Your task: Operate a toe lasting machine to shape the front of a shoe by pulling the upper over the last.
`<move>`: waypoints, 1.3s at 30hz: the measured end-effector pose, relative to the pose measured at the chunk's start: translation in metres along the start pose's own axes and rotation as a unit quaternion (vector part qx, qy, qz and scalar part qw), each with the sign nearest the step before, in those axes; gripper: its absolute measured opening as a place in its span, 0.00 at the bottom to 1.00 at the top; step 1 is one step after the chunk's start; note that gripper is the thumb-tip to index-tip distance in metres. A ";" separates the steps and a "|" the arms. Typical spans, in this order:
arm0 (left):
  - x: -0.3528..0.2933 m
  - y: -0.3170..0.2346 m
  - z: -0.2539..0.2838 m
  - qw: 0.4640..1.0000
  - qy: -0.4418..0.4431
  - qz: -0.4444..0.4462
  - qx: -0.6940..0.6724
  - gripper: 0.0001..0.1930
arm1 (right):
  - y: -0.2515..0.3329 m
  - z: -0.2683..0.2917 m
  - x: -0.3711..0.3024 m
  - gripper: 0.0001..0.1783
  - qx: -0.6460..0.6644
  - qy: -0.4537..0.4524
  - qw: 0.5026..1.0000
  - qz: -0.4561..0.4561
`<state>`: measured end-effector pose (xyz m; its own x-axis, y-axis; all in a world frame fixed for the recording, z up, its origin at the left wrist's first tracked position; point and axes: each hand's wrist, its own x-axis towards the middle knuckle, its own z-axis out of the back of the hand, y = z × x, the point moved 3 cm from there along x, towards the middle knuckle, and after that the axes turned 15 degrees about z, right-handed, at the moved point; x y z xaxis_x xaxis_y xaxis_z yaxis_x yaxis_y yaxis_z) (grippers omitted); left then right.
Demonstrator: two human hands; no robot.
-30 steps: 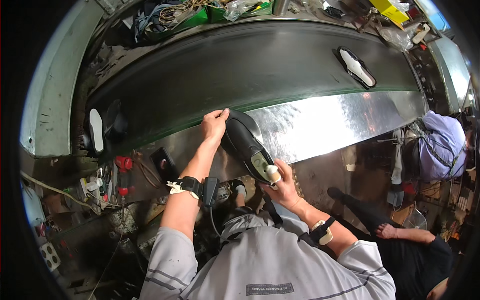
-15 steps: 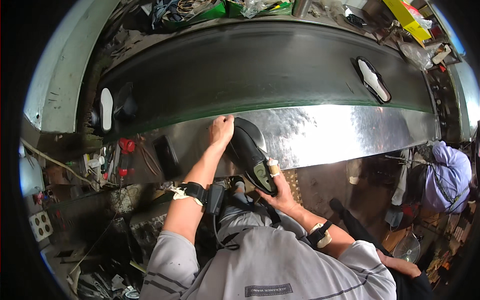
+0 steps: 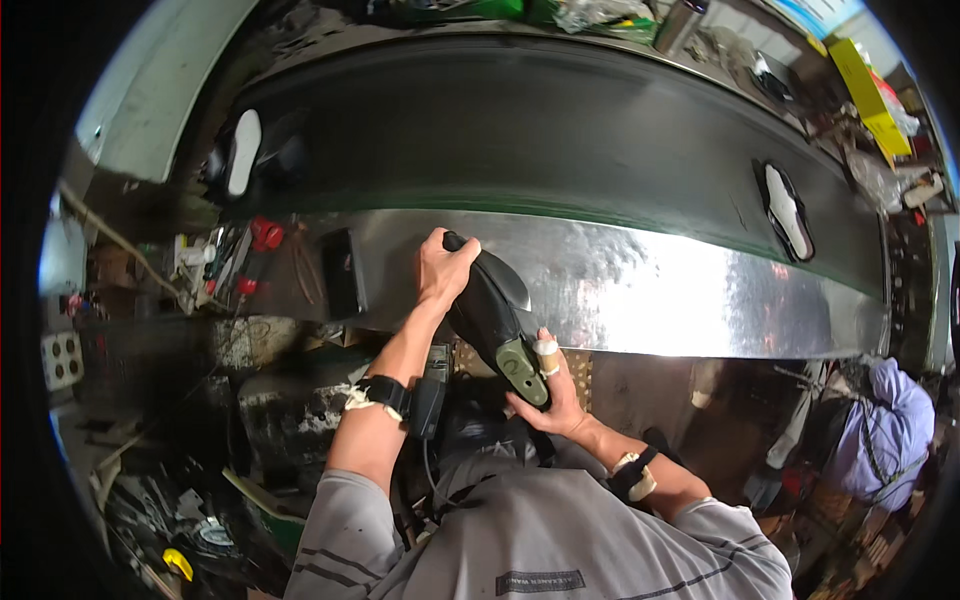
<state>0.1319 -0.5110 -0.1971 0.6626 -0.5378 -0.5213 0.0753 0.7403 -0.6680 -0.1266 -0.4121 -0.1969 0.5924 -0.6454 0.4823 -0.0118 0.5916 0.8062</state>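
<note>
In front of me, over the near edge of the metal bench, I hold a black shoe upper (image 3: 482, 308) stretched on a green shoe last (image 3: 521, 371). The last's heel end shows bare and points toward my body. My left hand (image 3: 444, 268) is closed round the far end of the upper, thumb across it. Below, my right hand (image 3: 560, 402) grips the heel end from the right side, with its thumb along the edge. Wrappings cover part of a right-hand finger. The palm-side fingers of both hands are partly hidden.
A dark conveyor belt (image 3: 500, 130) runs across behind the metal bench (image 3: 620, 290). It carries a black shoe with a white sole (image 3: 788, 212) at right and a white sole piece (image 3: 243, 152) at left. A dark phone-like slab (image 3: 344, 272) and pliers (image 3: 304, 262) lie left of my hands.
The green heel end of the last is now more exposed from the black upper. My left thumb has come over the far end. My view has turned, shifting the bench in the picture.
</note>
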 end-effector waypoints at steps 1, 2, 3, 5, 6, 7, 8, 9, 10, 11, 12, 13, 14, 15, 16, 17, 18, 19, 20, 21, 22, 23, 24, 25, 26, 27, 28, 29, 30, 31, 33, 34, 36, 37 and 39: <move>-0.003 0.002 0.013 0.999 -0.008 -0.009 -0.033 0.15 | 0.004 0.004 0.004 0.61 0.031 0.072 0.997 -0.007; -0.011 -0.002 0.031 0.999 -0.020 -0.008 -0.040 0.15 | 0.014 0.006 0.014 0.61 0.037 0.081 0.996 0.003; -0.022 -0.006 0.051 0.998 -0.025 -0.009 -0.064 0.15 | 0.021 0.005 0.023 0.62 0.149 0.066 0.986 -0.030; -0.038 0.001 0.092 0.992 -0.061 -0.054 -0.095 0.17 | 0.040 0.000 0.050 0.64 0.335 0.048 0.936 -0.101; -0.055 0.001 0.115 0.986 -0.096 -0.086 -0.110 0.17 | 0.048 -0.013 0.065 0.60 0.428 -0.002 0.891 -0.148; -0.068 0.006 0.137 0.982 -0.109 -0.092 -0.123 0.17 | 0.051 -0.023 0.082 0.59 0.422 0.033 0.880 -0.214; -0.081 0.014 0.158 0.978 -0.122 -0.099 -0.138 0.17 | 0.056 -0.034 0.097 0.58 0.408 0.071 0.866 -0.279; -0.101 0.016 0.180 0.973 -0.132 -0.103 -0.160 0.16 | 0.072 -0.048 0.108 0.58 0.436 0.077 0.830 -0.339; -0.114 0.026 0.201 0.965 -0.151 -0.123 -0.178 0.15 | 0.087 -0.059 0.116 0.56 0.433 0.096 0.817 -0.370; -0.130 0.034 0.223 0.957 -0.165 -0.134 -0.199 0.15 | 0.101 -0.071 0.119 0.55 0.426 0.115 0.824 -0.357; -0.149 0.046 0.247 0.948 -0.185 -0.141 -0.217 0.14 | 0.118 -0.087 0.119 0.54 0.423 0.138 0.827 -0.344; -0.170 0.059 0.271 0.942 -0.214 -0.137 -0.221 0.14 | 0.137 -0.103 0.121 0.54 0.431 0.165 0.822 -0.334; -0.194 0.076 0.296 0.932 -0.242 -0.135 -0.234 0.13 | 0.161 -0.121 0.123 0.54 0.457 0.192 0.817 -0.295; -0.213 0.091 0.315 0.923 -0.260 -0.136 -0.249 0.13 | 0.182 -0.135 0.123 0.53 0.478 0.212 0.813 -0.258; -0.229 0.109 0.333 0.915 -0.285 -0.132 -0.255 0.13 | 0.200 -0.154 0.118 0.53 0.482 0.237 0.806 -0.249; -0.247 0.125 0.351 0.904 -0.305 -0.137 -0.267 0.13 | 0.220 -0.174 0.113 0.51 0.480 0.246 0.806 -0.244; -0.265 0.143 0.369 0.893 -0.323 -0.141 -0.278 0.13 | 0.238 -0.193 0.106 0.49 0.478 0.254 0.805 -0.241; -0.280 0.157 0.387 0.885 -0.363 -0.130 -0.260 0.13 | 0.246 -0.215 0.097 0.39 0.496 0.265 0.796 -0.223; -0.298 0.177 0.407 0.882 -0.385 -0.109 -0.249 0.14 | 0.267 -0.235 0.089 0.39 0.503 0.292 0.784 -0.217; -0.312 0.194 0.423 0.879 -0.397 -0.081 -0.252 0.13 | 0.285 -0.250 0.085 0.33 0.498 0.289 0.798 -0.179; -0.327 0.210 0.439 0.876 -0.406 -0.053 -0.255 0.12 | 0.303 -0.265 0.082 0.27 0.493 0.283 0.810 -0.141; -0.347 0.221 0.457 0.861 -0.448 -0.047 -0.238 0.13 | 0.324 -0.281 0.073 0.17 0.495 0.268 0.812 -0.153; -0.358 0.241 0.475 0.847 -0.471 -0.047 -0.243 0.14 | 0.339 -0.300 0.064 0.17 0.498 0.280 0.807 -0.149; -0.372 0.257 0.491 0.838 -0.500 -0.015 -0.219 0.15 | 0.350 -0.320 0.054 0.13 0.481 0.286 0.817 -0.137; -0.377 0.266 0.507 0.832 -0.518 0.010 -0.198 0.16 | 0.355 -0.339 0.050 0.11 0.458 0.282 0.834 -0.124; -0.388 0.276 0.522 0.828 -0.518 0.044 -0.212 0.19 | 0.363 -0.359 0.044 0.09 0.451 0.289 0.836 -0.119; -0.392 0.290 0.536 0.814 -0.542 0.071 -0.196 0.24 | 0.362 -0.380 0.039 0.10 0.413 0.315 0.850 -0.091; -0.398 0.311 0.552 0.806 -0.534 0.083 -0.241 0.23 | 0.384 -0.394 0.035 0.10 0.442 0.328 0.827 -0.117; -0.408 0.328 0.567 0.797 -0.526 0.092 -0.284 0.22 | 0.408 -0.402 0.033 0.10 0.471 0.340 0.802 -0.143; -0.414 0.350 0.580 0.787 -0.474 0.071 -0.389 0.23 | 0.421 -0.414 0.025 0.11 0.496 0.361 0.759 -0.219; -0.424 0.368 0.598 0.746 -0.375 0.083 -0.543 0.20 | 0.436 -0.436 0.027 0.11 0.519 0.346 0.744 -0.239; -0.433 0.378 0.598 0.752 -0.388 0.051 -0.531 0.18 | 0.443 -0.446 0.028 0.11 0.542 0.333 0.726 -0.262; -0.437 0.410 0.579 0.724 -0.447 -0.032 -0.524 0.15 | 0.445 -0.470 0.030 0.12 0.532 0.338 0.725 -0.277; -0.435 0.429 0.562 0.682 -0.425 -0.025 -0.595 0.15 | 0.448 -0.482 0.030 0.12 0.538 0.328 0.723 -0.283; -0.438 0.402 0.537 0.585 -0.354 -0.042 -0.728 0.17 | 0.442 -0.506 0.035 0.14 0.545 0.328 0.716 -0.289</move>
<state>0.2722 0.2391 0.0481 0.8840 0.1363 -0.4471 -0.2428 -0.6834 -0.6885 0.2964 0.0708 0.0031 0.9984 -0.0537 -0.0162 -0.0220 -0.6405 0.7677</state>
